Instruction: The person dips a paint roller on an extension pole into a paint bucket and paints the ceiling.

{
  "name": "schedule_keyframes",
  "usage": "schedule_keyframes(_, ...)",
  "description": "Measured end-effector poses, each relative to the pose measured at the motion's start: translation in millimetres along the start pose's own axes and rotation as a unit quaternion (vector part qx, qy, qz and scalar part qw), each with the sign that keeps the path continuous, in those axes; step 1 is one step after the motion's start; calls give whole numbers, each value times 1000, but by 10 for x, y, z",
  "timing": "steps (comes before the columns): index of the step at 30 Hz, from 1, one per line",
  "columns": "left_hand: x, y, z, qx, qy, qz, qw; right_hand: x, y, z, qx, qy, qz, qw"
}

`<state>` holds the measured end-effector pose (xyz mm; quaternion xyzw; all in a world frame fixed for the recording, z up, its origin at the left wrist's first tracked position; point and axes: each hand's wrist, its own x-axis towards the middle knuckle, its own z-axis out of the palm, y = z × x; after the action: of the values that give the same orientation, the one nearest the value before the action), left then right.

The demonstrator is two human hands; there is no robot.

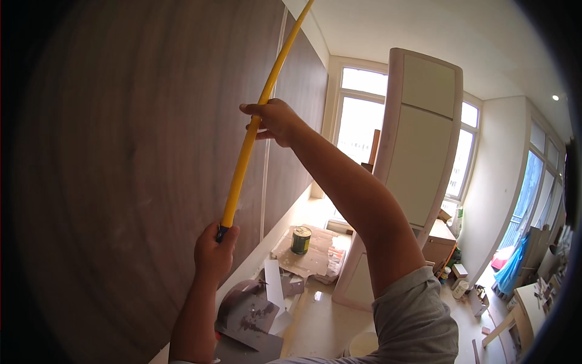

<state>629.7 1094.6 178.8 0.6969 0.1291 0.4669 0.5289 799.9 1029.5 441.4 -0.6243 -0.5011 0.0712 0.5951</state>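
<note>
A yellow tape measure [242, 164] stretches up in front of a brown wood-grain panel [151, 121] and runs out of view at the top. My left hand [214, 252] is closed around its lower end, where a small dark blue part shows. The rest of that end is hidden in the palm. Higher up, my right hand [276, 121] reaches across with the arm raised, thumb and fingers around the yellow blade. A narrow pale vertical seam [264, 182] in the panel lies just right of the blade.
A tall cream cabinet [418, 158] stands right of my raised arm, before windows. Below, a green tin [301, 240] sits on flattened cardboard [285, 258], near grey and white offcuts [248, 306]. A wooden table [527, 309] and scattered items are at far right.
</note>
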Motion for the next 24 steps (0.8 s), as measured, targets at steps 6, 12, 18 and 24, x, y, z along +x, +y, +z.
schedule_keyframes(6, -714, -190, -446, -28, 25, 1, 999, -674, -175, 362, -49, -93, -19, 994)
schedule_keyframes(12, -1398, -290, -864, -54, 42, -15, 998, -1317, -375, 672, -52, -174, -39, 983)
schedule_keyframes(18, -1927, -171, -1189, -61, 19, -15, 998, -1853, -500, 836, -25, -211, -31, 977)
schedule_keyframes(24, -1834, 145, -1149, -31, 21, 38, 999, -1736, -624, 728, 5, -198, -47, 979)
